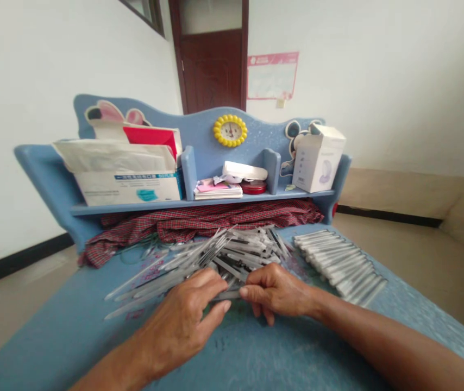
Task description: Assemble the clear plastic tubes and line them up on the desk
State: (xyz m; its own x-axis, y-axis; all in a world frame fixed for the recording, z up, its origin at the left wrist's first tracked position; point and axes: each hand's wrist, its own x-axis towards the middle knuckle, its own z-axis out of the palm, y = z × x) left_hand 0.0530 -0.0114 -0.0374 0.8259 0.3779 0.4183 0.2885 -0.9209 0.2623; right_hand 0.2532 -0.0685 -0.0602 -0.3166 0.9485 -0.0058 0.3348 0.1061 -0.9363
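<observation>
At the near edge of a loose heap of slim translucent pens (248,247), both my hands meet at one pale pen (229,295). The thumb and curled fingers of my right hand (278,290) pinch its right end. My left hand (189,307) is around the other end, its thumb a little apart from the forefinger; its other fingertips are hidden. Many pens in the heap show dark ends, and several long ones stick out to the left beside my left hand. Right of the heap lies a neat stack of similar pens (333,263), side by side.
The blue table (256,358) has a raised back shelf (142,206) holding a mask box (130,182), a white carton (317,160), papers (218,190) and a red tin (254,187). A yellow-rimmed clock (230,131) is on its backboard. Red checked cloth (203,217) lies bunched under the shelf.
</observation>
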